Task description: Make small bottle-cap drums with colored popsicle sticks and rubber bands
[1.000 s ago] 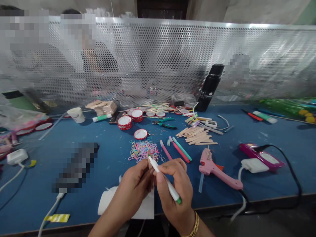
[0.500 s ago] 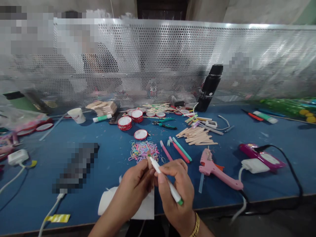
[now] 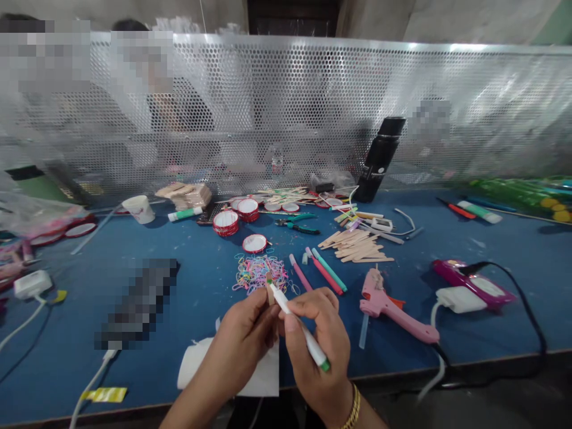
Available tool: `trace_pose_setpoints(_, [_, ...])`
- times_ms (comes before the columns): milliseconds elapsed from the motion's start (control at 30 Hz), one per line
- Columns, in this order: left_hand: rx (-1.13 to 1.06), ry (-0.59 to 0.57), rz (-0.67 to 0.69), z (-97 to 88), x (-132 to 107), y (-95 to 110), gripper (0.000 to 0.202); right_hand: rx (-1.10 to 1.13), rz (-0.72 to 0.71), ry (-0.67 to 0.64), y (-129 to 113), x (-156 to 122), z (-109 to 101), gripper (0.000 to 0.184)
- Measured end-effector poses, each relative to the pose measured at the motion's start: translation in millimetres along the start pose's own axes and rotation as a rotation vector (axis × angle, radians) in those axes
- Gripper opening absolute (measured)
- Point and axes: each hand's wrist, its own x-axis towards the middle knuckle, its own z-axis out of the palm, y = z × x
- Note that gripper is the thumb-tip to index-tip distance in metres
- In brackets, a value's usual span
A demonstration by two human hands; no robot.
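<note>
Between the fingers of my left hand (image 3: 245, 328), a wooden craft stick (image 3: 270, 292) is pinched upright, its top end coloured brown and green. My right hand (image 3: 317, 339) grips a white marker (image 3: 308, 333) with a green end, and its tip touches the stick near the green patch. Just beyond my hands lies a heap of small pastel rubber bands (image 3: 261, 273). Several coloured markers (image 3: 328, 271) rest to the right of the heap. Under my hands is a sheet of white paper (image 3: 263, 375), partly covered by my left forearm.
A pink glue gun (image 3: 397, 313) lies right of my hands, its cable crossing the table edge. Wooden sticks (image 3: 357, 245), pliers (image 3: 297, 224) and red-rimmed rounds (image 3: 254, 243) lie farther back. A phone (image 3: 140, 301) is at left. A perforated metal screen (image 3: 286, 107) bounds the back.
Almost nothing differs. My hands keep the same hold on the stick and marker, with only a very slight shift of the marker tip.
</note>
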Motion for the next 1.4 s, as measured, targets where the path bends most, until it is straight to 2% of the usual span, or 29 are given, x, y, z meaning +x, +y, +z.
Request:
trace_pose_setpoints(333, [0.051, 0.006, 0.029, -0.8, -0.6, -1.5, 0.033, -0.017, 0.025, 0.007, 0.8, -0.9, -0.4, 0.014])
trace_pose_setpoints(567, [0.057, 0.019, 0.033, 0.9, 0.0, 5.5, 0.036, 0.004, -0.027, -0.02, -0.1, 0.0, -0.4, 0.014])
trace_pose_setpoints(800, [0.102, 0.006, 0.039, -1.7, 0.2, 0.2, 0.033, -0.011, 0.02, 0.003, 0.9, -0.1, -0.2, 0.013])
trace_pose_setpoints(1000, [0.081, 0.024, 0.029, 0.6, -0.4, 5.1, 0.034, 0.008, -0.026, -0.015, -0.5, 1.1, -0.2, 0.013])
trace_pose_setpoints(1233, [0.059, -0.006, 0.042, -1.1, -0.6, -1.6, 0.034, -0.016, 0.02, 0.005, 0.6, -1.0, -0.8, 0.013])
trace_pose_setpoints(1400, [0.043, -0.001, 0.041, -0.5, -0.5, 0.8, 0.034, 0.011, -0.02, -0.017, -0.3, -1.0, -0.5, 0.013])
